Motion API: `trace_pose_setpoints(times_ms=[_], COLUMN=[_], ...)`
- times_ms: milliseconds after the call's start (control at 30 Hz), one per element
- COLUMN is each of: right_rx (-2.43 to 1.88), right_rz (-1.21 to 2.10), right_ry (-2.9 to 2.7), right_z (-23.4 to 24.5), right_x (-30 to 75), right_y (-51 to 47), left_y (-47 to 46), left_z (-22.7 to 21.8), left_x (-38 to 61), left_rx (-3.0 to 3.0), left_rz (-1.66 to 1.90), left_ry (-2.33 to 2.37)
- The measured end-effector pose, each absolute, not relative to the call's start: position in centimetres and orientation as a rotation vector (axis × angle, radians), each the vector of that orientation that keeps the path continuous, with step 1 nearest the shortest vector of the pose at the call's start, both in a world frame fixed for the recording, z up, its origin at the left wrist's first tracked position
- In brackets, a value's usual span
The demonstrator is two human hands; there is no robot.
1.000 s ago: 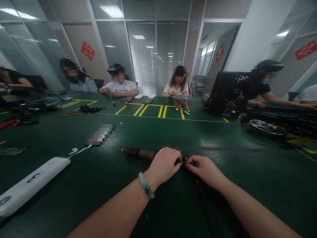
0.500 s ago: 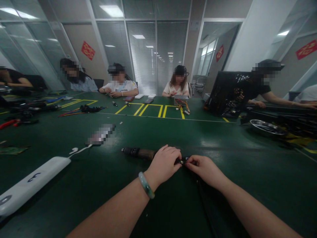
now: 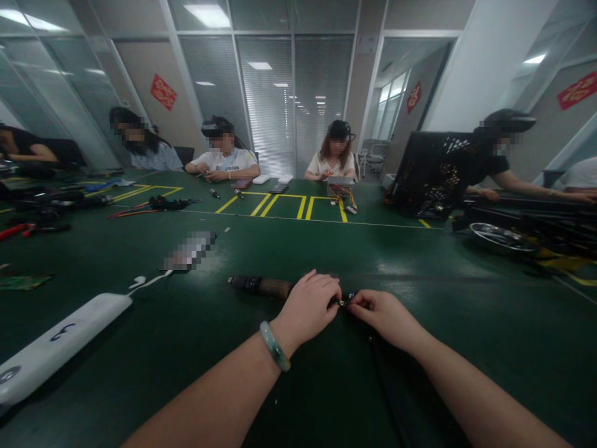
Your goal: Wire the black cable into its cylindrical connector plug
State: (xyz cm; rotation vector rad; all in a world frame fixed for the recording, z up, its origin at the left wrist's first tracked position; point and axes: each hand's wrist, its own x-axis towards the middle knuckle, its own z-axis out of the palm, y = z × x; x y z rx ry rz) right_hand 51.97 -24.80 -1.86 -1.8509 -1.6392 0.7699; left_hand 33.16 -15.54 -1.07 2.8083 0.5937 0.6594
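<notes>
A dark, pen-shaped electric screwdriver (image 3: 273, 289) lies sideways on the green table, its tip pointing left. My left hand (image 3: 313, 306), closed, covers the rear end of it. Between the fingertips of both hands shows a small black connector (image 3: 342, 303) with a bright metallic spot. My right hand (image 3: 383, 316) pinches its right side; the fingers hide most of that part. A black cable (image 3: 385, 379) runs from below my right hand towards the table's near edge. Its join to the connector is hidden.
A white power strip (image 3: 69, 339) with a cord lies at the left, beside a blurred-out phone (image 3: 191, 250). Further off are black tools (image 3: 46, 202), coloured wires (image 3: 345, 198), a black perforated panel (image 3: 426, 174) and a metal dish (image 3: 501, 236). Several people sit around the table.
Both hands stay at almost the same spot, with the connector between them. The whole view has shifted very slightly.
</notes>
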Motion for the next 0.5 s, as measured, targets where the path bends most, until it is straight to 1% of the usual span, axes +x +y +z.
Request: trace_pose_setpoints(times_ms=[500], right_rx=[-1.827], right_rz=[0.768], right_ry=[-1.641], right_z=[-1.56], right_x=[51.78], right_y=[-24.9], left_y=[-15.46], left_z=[-0.96], left_x=[33.17], left_rx=[2.792], left_rz=[0.646], left_ry=[0.572])
